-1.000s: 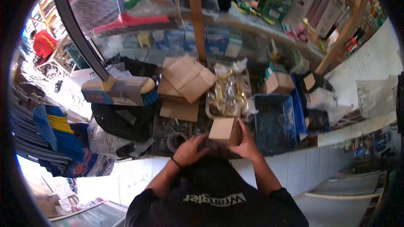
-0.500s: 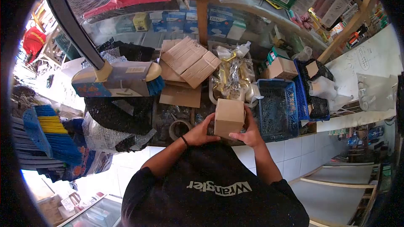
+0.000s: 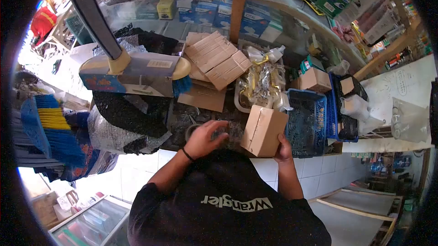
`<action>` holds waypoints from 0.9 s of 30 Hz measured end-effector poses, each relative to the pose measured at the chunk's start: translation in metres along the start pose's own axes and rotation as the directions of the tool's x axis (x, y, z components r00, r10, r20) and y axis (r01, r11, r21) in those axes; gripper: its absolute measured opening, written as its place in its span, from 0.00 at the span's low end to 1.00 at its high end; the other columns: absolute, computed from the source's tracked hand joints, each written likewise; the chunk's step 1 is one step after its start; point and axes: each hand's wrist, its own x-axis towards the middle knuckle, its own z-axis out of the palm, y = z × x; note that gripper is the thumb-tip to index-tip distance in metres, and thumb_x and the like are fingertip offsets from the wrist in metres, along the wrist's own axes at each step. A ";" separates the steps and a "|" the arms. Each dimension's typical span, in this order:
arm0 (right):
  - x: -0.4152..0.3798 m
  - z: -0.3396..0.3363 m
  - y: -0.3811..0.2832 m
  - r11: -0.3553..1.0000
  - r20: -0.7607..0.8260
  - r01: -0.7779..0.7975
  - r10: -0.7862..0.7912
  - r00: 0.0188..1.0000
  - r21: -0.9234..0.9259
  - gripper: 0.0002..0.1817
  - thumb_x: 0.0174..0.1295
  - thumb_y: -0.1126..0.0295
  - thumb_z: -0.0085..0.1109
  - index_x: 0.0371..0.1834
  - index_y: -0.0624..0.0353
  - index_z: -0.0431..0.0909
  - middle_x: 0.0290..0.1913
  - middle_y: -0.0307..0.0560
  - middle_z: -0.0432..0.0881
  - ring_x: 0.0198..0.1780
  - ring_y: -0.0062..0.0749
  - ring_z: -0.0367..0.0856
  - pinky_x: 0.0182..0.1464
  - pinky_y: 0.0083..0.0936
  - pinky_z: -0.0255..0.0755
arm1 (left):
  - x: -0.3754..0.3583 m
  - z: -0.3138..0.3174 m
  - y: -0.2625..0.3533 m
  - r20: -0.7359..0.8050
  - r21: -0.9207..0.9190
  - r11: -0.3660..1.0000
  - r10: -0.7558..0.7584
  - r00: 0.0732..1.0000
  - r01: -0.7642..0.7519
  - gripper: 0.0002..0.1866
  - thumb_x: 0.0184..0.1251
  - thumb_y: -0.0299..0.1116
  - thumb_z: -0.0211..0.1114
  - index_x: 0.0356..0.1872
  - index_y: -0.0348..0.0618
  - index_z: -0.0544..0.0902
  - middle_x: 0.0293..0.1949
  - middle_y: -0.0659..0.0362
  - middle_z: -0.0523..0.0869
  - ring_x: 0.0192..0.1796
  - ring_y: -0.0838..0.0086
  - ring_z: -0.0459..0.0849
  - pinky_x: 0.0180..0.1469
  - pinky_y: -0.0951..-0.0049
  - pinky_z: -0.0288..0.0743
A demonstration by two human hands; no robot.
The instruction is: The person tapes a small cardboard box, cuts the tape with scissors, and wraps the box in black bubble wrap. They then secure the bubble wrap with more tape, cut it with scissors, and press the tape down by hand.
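Note:
A small brown cardboard box (image 3: 263, 131) is tilted in my right hand (image 3: 284, 149), which grips it by its lower right side. A seam runs along the face turned to the left. My left hand (image 3: 204, 141) is off the box, its fingers apart and slightly curled, above the dark work surface. Partly hidden behind it, a roll of tape (image 3: 190, 131) lies on the surface. Just beyond the box stands a white tray (image 3: 238, 102) heaped with plastic-wrapped, gold-coloured pieces.
Flattened cardboard pieces (image 3: 216, 59) lie stacked behind my left hand. A blue basket (image 3: 305, 143) stands to the right, near another small carton (image 3: 315, 80). On the left are a broom head (image 3: 137, 70) and black bubble wrap (image 3: 125, 116). A glass case holds blue boxes (image 3: 205, 13) at the back.
My left hand has let go of the box and moved left, over the tape roll. My right hand has turned and tilted the box, shifting it slightly right.

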 end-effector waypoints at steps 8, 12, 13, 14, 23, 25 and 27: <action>0.014 0.033 -0.031 0.783 0.087 0.185 -0.166 0.982 -0.594 0.41 0.45 0.63 0.66 0.65 0.57 0.59 0.62 0.49 0.65 0.62 0.41 0.65 0.62 0.35 0.60 | -0.040 -0.033 -0.012 -0.322 0.013 0.921 -0.364 0.874 0.388 0.10 0.58 0.32 0.61 0.39 0.40 0.79 0.30 0.51 0.82 0.32 0.59 0.81 0.33 0.66 0.74; 0.015 0.067 -0.038 -0.104 0.329 0.315 -0.167 0.929 -0.943 0.46 0.38 0.62 0.71 0.65 0.51 0.59 0.63 0.53 0.63 0.64 0.48 0.61 0.63 0.41 0.57 | -0.066 -0.027 -0.023 -0.351 0.138 0.875 -0.395 0.849 0.464 0.10 0.60 0.36 0.58 0.36 0.42 0.78 0.31 0.50 0.82 0.34 0.56 0.81 0.36 0.59 0.73; 0.017 0.070 -0.034 -0.180 0.320 0.294 -0.139 0.937 -0.939 0.47 0.38 0.62 0.72 0.65 0.50 0.59 0.62 0.52 0.63 0.64 0.48 0.61 0.63 0.42 0.56 | -0.071 -0.025 -0.024 -0.343 0.138 0.842 -0.453 0.823 0.521 0.10 0.60 0.37 0.58 0.35 0.42 0.78 0.31 0.49 0.82 0.34 0.56 0.81 0.36 0.58 0.73; 0.019 0.074 -0.028 -0.258 0.309 0.273 -0.113 0.944 -0.927 0.47 0.37 0.62 0.72 0.65 0.49 0.58 0.62 0.52 0.63 0.63 0.48 0.61 0.62 0.43 0.56 | -0.075 -0.023 -0.025 -0.333 0.136 0.806 -0.510 0.793 0.575 0.11 0.60 0.38 0.57 0.34 0.42 0.78 0.31 0.49 0.82 0.35 0.55 0.81 0.36 0.58 0.73; 0.030 0.098 0.009 -0.628 0.481 0.365 -0.015 0.877 -0.687 0.40 0.41 0.60 0.70 0.61 0.54 0.64 0.59 0.47 0.63 0.61 0.47 0.62 0.60 0.44 0.55 | -0.120 -0.007 -0.037 -0.223 0.284 0.637 -0.682 0.696 0.716 0.14 0.61 0.40 0.54 0.31 0.38 0.77 0.29 0.45 0.82 0.35 0.52 0.81 0.37 0.55 0.74; 0.033 0.123 0.011 -0.478 0.577 0.536 0.072 0.814 -0.696 0.32 0.44 0.59 0.68 0.54 0.56 0.69 0.55 0.48 0.68 0.57 0.45 0.67 0.57 0.41 0.59 | -0.128 -0.002 -0.044 -0.263 0.289 0.618 -0.683 0.681 0.731 0.14 0.60 0.40 0.54 0.31 0.38 0.77 0.28 0.46 0.82 0.35 0.52 0.81 0.38 0.56 0.75; 0.039 0.147 0.019 -0.371 0.657 0.666 0.172 0.734 -0.647 0.26 0.46 0.59 0.66 0.48 0.58 0.74 0.49 0.48 0.73 0.52 0.44 0.71 0.53 0.39 0.63 | -0.131 0.003 -0.053 -0.290 0.296 0.600 -0.685 0.668 0.743 0.13 0.60 0.39 0.53 0.31 0.38 0.78 0.28 0.46 0.82 0.35 0.52 0.81 0.38 0.56 0.75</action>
